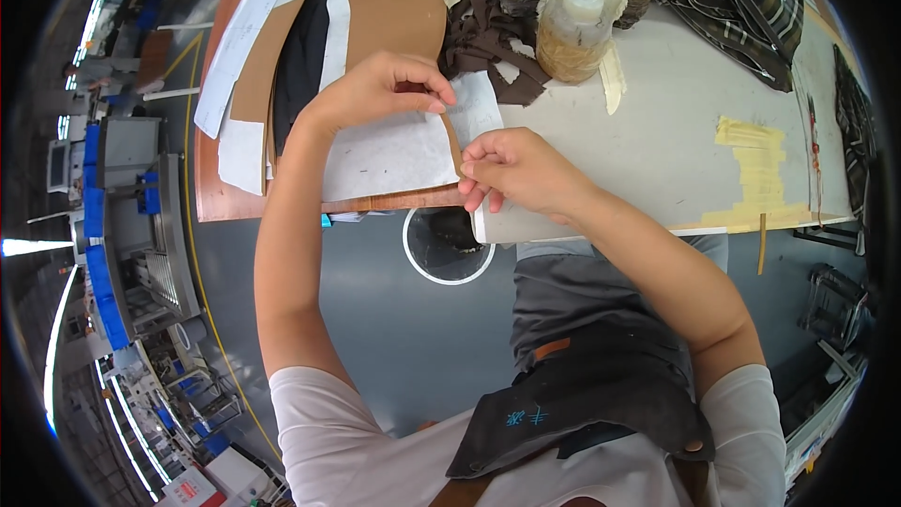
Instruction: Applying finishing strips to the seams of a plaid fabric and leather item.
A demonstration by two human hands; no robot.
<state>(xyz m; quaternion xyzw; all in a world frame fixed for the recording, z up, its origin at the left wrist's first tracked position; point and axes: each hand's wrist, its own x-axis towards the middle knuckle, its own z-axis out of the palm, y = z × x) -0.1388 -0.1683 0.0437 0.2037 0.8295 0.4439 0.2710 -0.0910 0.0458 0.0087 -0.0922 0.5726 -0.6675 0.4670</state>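
A narrow brown strip [452, 139] runs along the right edge of a pale grey-white sheet [389, 155] at the table's near edge. At the strip's far end, my left hand [385, 89] is closed, thumb and bent forefinger pinched at it. My right hand [521, 169] grips the near end between thumb and fingers, by the table corner. Whether the strip is joined to the sheet cannot be told. Beyond my left hand lie long brown panels [396, 14] with white pieces on them.
A plastic bottle [574, 33] of brownish liquid stands beyond my right hand, beside dark fabric scraps [488, 47]. Plaid fabric [737, 9] lies at the far right. Yellow tape [755, 169] covers part of the tabletop [657, 131]. A round dark bin [449, 244] sits below the edge.
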